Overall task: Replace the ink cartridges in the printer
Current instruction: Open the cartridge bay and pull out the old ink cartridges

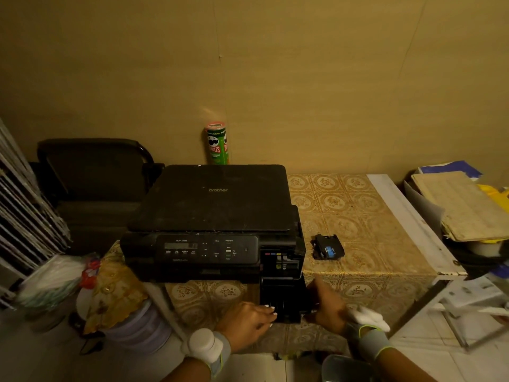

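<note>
We are partway in. The printer sits on the tabletop, its scanner lid down, and the cartridge cover at its front right corner hangs open below the tabletop edge. Inside the open bay we can make out colour tabs — red, blue, yellow — and what look like cartridges in their slots, though the dim light keeps us from saying how many are seated or which are old and which new. One loose cartridge, black with a blue label, lies on the tabletop just to the right of the printer, apart from it; we judge it to be either a spent one pulled out or a fresh one waiting, and we cannot tell which.

Both of our hands are at the hanging cover. The left hand reaches in from the left, its fingers fairly straight with the tips touching the cover's lower left edge — no closed grip there. The right hand is at the cover's lower right corner, fingers curled toward it; it seems to pinch the edge, but motion blur leaves the grip uncertain.

So access is gained and at least one cartridge is out of the machine. Left to do, in our judgement: settle the loose cartridge, seat any remaining ones, and shut the cover.
</note>
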A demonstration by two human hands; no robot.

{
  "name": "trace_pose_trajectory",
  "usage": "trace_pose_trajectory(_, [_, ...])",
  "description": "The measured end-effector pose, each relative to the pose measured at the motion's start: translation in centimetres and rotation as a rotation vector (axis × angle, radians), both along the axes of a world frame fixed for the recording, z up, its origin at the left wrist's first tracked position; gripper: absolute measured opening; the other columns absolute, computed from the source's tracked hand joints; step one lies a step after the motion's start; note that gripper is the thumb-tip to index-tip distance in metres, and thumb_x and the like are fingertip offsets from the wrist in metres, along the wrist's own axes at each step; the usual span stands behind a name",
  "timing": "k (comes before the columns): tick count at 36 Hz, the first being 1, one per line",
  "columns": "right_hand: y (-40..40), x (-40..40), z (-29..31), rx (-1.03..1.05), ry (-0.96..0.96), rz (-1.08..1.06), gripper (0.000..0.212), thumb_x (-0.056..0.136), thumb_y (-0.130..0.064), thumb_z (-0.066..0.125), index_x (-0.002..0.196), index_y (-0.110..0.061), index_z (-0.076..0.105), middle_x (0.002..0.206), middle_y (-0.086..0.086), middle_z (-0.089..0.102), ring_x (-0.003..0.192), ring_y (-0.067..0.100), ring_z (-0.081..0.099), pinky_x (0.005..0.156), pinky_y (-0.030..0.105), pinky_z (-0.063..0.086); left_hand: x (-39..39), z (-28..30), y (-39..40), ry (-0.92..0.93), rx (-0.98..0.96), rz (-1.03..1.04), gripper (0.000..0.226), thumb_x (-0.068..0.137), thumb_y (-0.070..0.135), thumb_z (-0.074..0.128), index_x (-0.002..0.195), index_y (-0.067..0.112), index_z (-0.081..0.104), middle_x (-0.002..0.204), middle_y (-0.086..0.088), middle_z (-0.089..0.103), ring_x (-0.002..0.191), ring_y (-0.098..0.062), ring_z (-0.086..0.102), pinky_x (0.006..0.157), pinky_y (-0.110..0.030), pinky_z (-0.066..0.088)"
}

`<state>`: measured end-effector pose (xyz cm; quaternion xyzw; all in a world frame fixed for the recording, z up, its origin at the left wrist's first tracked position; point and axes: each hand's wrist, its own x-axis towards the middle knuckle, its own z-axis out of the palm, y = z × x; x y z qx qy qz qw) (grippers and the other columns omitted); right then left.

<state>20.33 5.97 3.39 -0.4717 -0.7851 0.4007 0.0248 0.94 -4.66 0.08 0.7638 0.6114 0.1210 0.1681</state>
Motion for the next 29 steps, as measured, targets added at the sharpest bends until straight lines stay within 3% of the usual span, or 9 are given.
trace_pose_trajectory(8, [-0.5, 0.3, -0.8, -0.101, 0.055, -0.053, 0.039, 0.080, -0.002, 0.065, 0.115, -0.006, 0.046, 0.115, 0.008, 0.062, 0.103, 0.020, 0.062, 0.087, 0.032, 0.055, 0.7, -2.6, -0.6, 0.007, -0.126, 0.063, 0.041, 0.096, 0.020, 0.041, 0.138, 0.022, 0.042, 0.152, 0.005, 0.032, 0.138, -0.008, 0.032, 0.111, -0.014, 0.018])
trace_pose_trajectory(15, [-0.8, 0.1, -1.4, -0.087, 0.078, -0.116, 0.036, 0.087, 0.006, 0.052, 0.120, -0.006, 0.046, 0.116, 0.013, 0.061, 0.104, 0.024, 0.062, 0.089, 0.037, 0.054, 1.1, -3.7, -0.6, -0.024, -0.129, 0.083, 0.045, 0.096, 0.016, 0.040, 0.140, 0.019, 0.038, 0.152, 0.003, 0.032, 0.139, -0.006, 0.026, 0.113, -0.013, 0.015])
trace_pose_trajectory(22, [-0.6, 0.0, -1.6, -0.127, 0.069, -0.155, 0.036, 0.086, 0.006, 0.053, 0.119, -0.003, 0.041, 0.117, 0.016, 0.062, 0.104, 0.028, 0.062, 0.084, 0.035, 0.053, 0.9, -3.9, -0.4, -0.024, -0.159, 0.088, 0.046, 0.095, 0.032, 0.045, 0.139, 0.021, 0.040, 0.151, 0.005, 0.035, 0.139, -0.007, 0.027, 0.113, -0.016, 0.018])
trace_pose_trajectory(26, [-0.6, 0.0, -1.8, -0.126, 0.066, -0.177, 0.035, 0.084, 0.009, 0.052, 0.117, 0.001, 0.044, 0.115, 0.020, 0.060, 0.103, 0.033, 0.061, 0.090, 0.046, 0.052, 1.0, -3.8, -0.4, -0.006, -0.163, 0.085, 0.046, 0.095, 0.032, 0.044, 0.139, 0.020, 0.040, 0.151, 0.003, 0.034, 0.139, -0.008, 0.027, 0.114, -0.018, 0.018])
trace_pose_trajectory(29, [-0.6, -0.1, -1.8, -0.111, 0.045, -0.164, 0.035, 0.085, 0.007, 0.053, 0.118, 0.000, 0.044, 0.115, 0.018, 0.060, 0.102, 0.032, 0.062, 0.089, 0.045, 0.053, 1.1, -3.5, -0.3, 0.008, -0.164, 0.089, 0.046, 0.095, 0.035, 0.043, 0.138, 0.019, 0.040, 0.151, 0.003, 0.035, 0.139, -0.008, 0.028, 0.114, -0.018, 0.019])
